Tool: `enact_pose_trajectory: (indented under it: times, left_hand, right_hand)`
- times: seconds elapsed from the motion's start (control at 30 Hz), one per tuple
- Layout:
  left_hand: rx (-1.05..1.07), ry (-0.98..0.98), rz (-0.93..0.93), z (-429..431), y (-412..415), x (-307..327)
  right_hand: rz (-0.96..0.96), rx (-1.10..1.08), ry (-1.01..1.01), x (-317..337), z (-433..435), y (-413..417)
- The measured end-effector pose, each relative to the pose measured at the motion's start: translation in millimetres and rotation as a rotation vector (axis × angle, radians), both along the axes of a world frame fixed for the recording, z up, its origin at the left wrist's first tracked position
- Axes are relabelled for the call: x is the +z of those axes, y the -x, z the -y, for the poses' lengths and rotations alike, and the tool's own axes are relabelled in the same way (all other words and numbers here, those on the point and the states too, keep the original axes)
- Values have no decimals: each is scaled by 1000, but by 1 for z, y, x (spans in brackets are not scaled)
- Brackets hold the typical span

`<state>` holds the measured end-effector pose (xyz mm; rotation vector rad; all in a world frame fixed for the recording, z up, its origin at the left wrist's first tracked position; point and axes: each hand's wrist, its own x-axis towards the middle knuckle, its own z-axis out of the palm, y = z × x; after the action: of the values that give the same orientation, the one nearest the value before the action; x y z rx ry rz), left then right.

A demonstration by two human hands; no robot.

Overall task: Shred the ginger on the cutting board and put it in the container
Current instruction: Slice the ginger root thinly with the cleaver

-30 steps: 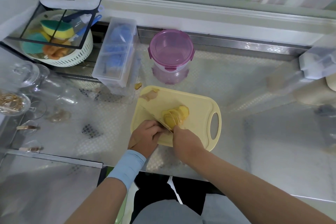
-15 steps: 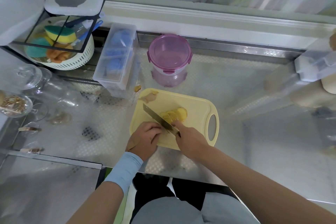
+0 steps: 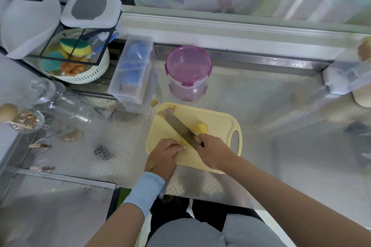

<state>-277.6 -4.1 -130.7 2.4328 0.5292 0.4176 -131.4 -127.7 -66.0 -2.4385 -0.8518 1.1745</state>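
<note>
Steel counter [image 3: 251,106] spanning the view, lying under everything. Yellow cutting board [image 3: 218,118] sitting near the front edge, handle slot to the right. Pink-lidded container [image 3: 188,68] standing just behind the board, lid on, apart from it. Right hand [image 3: 213,151] wrapping tight around the knife [image 3: 179,126] handle, blade angling up-left across the board. Left hand [image 3: 163,155], fingers curled together, pressing down on a pale piece at the board's near-left part, possibly ginger, too blurred for certainty. Sliced ginger [image 3: 199,127] lying mid-board, touching the blade's right side. Small scraps [image 3: 168,110] resting at the board's far-left corner.
</note>
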Motion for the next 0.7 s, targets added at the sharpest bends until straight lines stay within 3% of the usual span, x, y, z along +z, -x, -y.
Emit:
enact_pose_trajectory:
  times: [0.2,0.7]
  left_hand:
    - [6,-58,-35,-5,3,-7]
    - [24,-134,32,-4,4,-13]
  right_hand:
    - [229,209,-9,15,15,23]
    - [237,291,76,24,26,34]
